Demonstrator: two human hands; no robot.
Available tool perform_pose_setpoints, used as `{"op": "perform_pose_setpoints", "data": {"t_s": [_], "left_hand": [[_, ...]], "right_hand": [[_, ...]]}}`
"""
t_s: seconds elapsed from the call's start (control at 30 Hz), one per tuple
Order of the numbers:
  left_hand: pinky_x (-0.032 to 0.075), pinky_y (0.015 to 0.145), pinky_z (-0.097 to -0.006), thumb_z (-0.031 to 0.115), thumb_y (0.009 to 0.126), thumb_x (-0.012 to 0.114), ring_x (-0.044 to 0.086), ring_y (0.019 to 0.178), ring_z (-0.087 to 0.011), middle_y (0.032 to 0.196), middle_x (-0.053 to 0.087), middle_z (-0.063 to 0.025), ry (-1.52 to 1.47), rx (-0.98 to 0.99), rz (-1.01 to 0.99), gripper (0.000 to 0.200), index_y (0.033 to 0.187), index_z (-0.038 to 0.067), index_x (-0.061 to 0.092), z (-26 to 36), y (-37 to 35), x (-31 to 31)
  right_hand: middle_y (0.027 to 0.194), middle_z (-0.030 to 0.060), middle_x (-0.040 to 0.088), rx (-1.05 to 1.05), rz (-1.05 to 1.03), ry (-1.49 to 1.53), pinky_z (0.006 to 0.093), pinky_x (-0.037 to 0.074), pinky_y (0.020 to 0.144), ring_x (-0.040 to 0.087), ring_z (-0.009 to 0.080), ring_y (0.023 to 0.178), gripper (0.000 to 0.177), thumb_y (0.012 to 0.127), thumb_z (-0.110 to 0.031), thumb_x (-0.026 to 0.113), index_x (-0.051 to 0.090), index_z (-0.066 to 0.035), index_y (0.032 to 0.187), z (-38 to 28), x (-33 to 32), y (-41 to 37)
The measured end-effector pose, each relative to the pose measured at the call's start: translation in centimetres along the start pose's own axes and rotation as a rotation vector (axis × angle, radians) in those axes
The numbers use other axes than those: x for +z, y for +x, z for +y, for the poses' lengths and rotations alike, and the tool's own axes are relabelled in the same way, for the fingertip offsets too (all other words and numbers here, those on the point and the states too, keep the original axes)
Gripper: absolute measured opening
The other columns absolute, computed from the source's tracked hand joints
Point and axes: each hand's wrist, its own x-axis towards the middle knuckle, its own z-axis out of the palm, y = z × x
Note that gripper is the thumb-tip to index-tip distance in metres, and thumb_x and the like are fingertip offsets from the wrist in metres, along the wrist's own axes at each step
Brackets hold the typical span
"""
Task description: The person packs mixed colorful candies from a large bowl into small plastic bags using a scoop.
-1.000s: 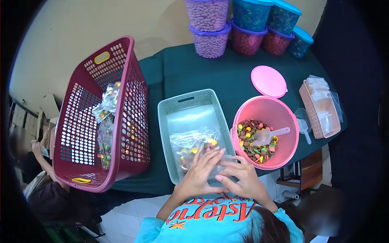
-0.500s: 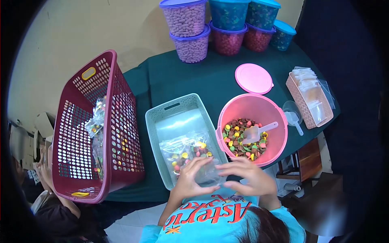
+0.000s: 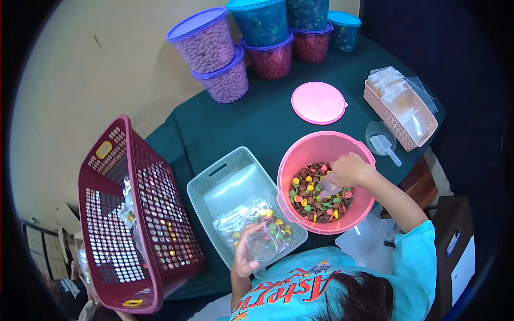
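Observation:
My right hand (image 3: 349, 169) reaches into the pink tub (image 3: 300, 148) and grips the clear scoop (image 3: 329, 187), whose bowl rests among the coloured chocolate buttons (image 3: 316, 198). My left hand (image 3: 247, 252) holds an open small clear bag (image 3: 262, 246) over the near end of the grey-green tray (image 3: 225, 166). Filled clear bags of the same candy (image 3: 251, 219) lie in that tray.
A maroon laundry basket (image 3: 134, 176) with filled bags stands at the left. The pink lid (image 3: 318, 102), a second clear scoop (image 3: 383, 144), a pink basket of empty bags (image 3: 401, 107) and stacked lidded tubs of candy (image 3: 214, 59) sit on the green tablecloth (image 3: 251, 117).
My right hand left the bag and moved up into the pink tub, taking hold of the scoop. My left hand alone now holds the bag. The view has shifted left.

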Motion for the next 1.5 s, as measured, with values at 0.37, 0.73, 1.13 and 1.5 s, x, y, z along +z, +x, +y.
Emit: {"op": "perform_pose_setpoints", "data": {"t_s": [0.37, 0.73, 1.13, 1.5], "left_hand": [[0.032, 0.088, -0.0345, 0.043, 0.054, 0.061, 0.04, 0.102, -0.0234, 0.113, 0.038, -0.0141, 0.016, -0.05, -0.145, 0.086, 0.121, -0.005, 0.036, 0.3, 2.9, -1.7], [0.028, 0.09, -0.0359, 0.046, 0.055, 0.064, 0.042, 0.104, -0.0253, 0.114, 0.042, -0.0178, 0.058, -0.09, -0.359, 0.091, 0.122, -0.007, 0.034, 1.2, 6.6, -0.7], [0.026, 0.093, -0.0368, 0.038, 0.054, 0.065, 0.042, 0.107, -0.0267, 0.118, 0.041, -0.0178, 0.202, -0.133, -0.366, 0.087, 0.124, -0.004, 0.034, 2.9, 6.5, -0.4], [0.017, 0.1, -0.0391, 0.038, 0.055, 0.066, 0.033, 0.119, -0.0277, 0.127, 0.036, -0.0173, 0.341, -0.147, -0.376, 0.09, 0.126, -0.004, 0.031, 3.7, 4.6, 2.5]], "right_hand": [[0.078, 0.0164, 0.061, 0.015, -0.078, 0.146, 0.0373, 0.046, 0.07, 0.06, 0.028, 0.074, 0.025, 0.067, -0.018, 0.053, 0.058, 0.002, 0.082, 0.6, 0.4, 0.4], [0.078, 0.0116, 0.056, -0.05, 0.332, -0.13, 0.0358, 0.04, 0.066, 0.057, 0.0241, 0.07, 0.025, 0.067, -0.014, 0.06, 0.048, -0.003, 0.087, -0.7, 0.2, 0.9], [0.058, 0.0067, 0.056, 0.0, 0.232, -0.204, 0.0316, 0.041, 0.064, 0.059, 0.0208, 0.062, 0.037, 0.051, -0.004, 0.063, 0.049, 0.001, 0.085, -0.5, 1.3, 1.1], [0.07, 0.006, 0.058, -0.248, 0.441, -0.397, 0.0327, 0.033, 0.067, 0.053, 0.0192, 0.075, 0.03, 0.057, -0.006, 0.059, 0.051, -0.002, 0.086, -3.3, -0.1, 2.5]]}}
